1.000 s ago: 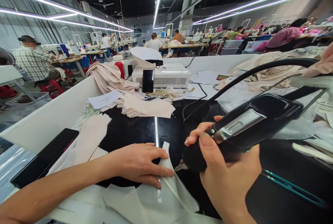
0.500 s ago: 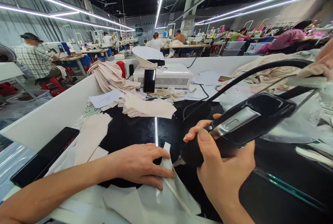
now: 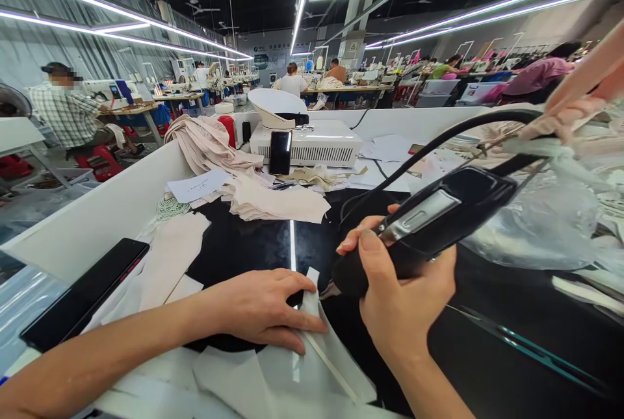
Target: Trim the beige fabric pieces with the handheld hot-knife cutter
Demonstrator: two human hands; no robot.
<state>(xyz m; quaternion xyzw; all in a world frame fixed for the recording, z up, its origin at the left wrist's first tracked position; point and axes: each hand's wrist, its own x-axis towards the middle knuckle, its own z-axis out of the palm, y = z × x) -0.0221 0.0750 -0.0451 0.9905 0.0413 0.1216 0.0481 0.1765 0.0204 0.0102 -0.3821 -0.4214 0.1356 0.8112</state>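
My left hand (image 3: pixel 268 307) lies flat with its fingers spread, pressing a thin pale strip (image 3: pixel 312 279) and a pale sheet (image 3: pixel 336 357) onto the black work surface (image 3: pixel 234 250). Just to the right, my right hand (image 3: pixel 404 302) is closed round a black corded electric hand tool (image 3: pixel 448 211) with a metal plate on its side. The tool's rounded black end is beside the strip; its working face is hidden. A thick black cord (image 3: pixel 439 139) curves off behind it. Stacked beige fabric pieces (image 3: pixel 277 198) lie ahead of my left hand.
Another person's blurred hand (image 3: pixel 560 117) reaches in at upper right, near the cord. Clear plastic (image 3: pixel 531 230) lies below it. At left are a black phone (image 3: pixel 85 292) and a white side panel (image 3: pixel 97 204); a white vented machine (image 3: pixel 316 143) stands at the back.
My right hand and the tool have shifted slightly left. The other person's hand at upper right has moved further into view. My left hand stays in place.
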